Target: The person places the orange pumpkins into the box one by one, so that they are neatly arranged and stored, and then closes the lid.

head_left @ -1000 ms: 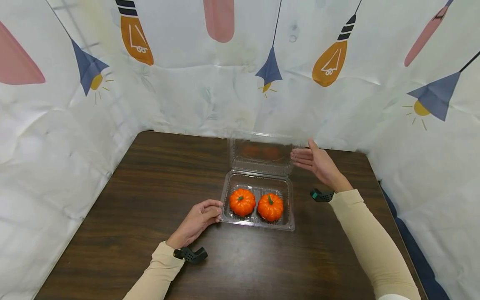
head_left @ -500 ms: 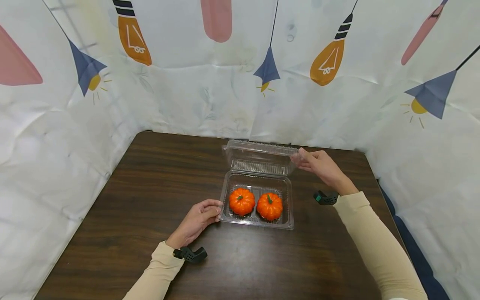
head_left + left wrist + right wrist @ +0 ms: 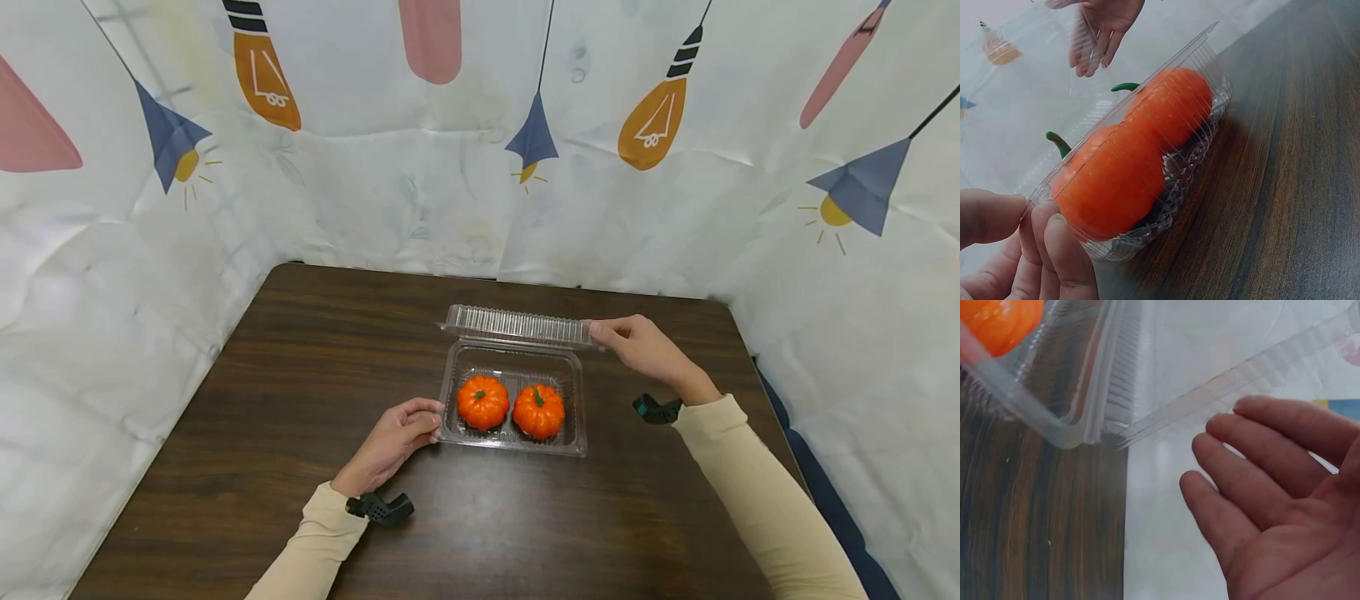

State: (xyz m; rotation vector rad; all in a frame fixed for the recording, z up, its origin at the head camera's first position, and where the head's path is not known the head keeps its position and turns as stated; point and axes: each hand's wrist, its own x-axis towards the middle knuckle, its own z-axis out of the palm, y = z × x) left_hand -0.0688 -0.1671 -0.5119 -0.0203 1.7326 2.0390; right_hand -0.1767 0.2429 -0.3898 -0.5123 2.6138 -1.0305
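Two small orange pumpkins [image 3: 483, 403] with green stems sit side by side in the base of a clear plastic clamshell container [image 3: 510, 449]. My left hand [image 3: 392, 442] pinches the container's near left corner between thumb and fingers [image 3: 1066, 250]. The hinged lid [image 3: 517, 324] stands partly raised at the back, leaning forward over the rear rim. At the lid's right end is my right hand [image 3: 651, 348]. Its fingers [image 3: 1260, 469] are straight beside the clear plastic in the right wrist view, with the thumb hidden there.
The container stands on a dark wood-grain table [image 3: 315, 358]. A white cloth [image 3: 360, 192] printed with lamps and bulbs hangs behind the table and along both sides. Dark bands are worn at both wrists.
The lid has swung forward and down from leaning back. My right hand has come toward me with it, from beside the lid to its right end. My left hand stays at the corner.
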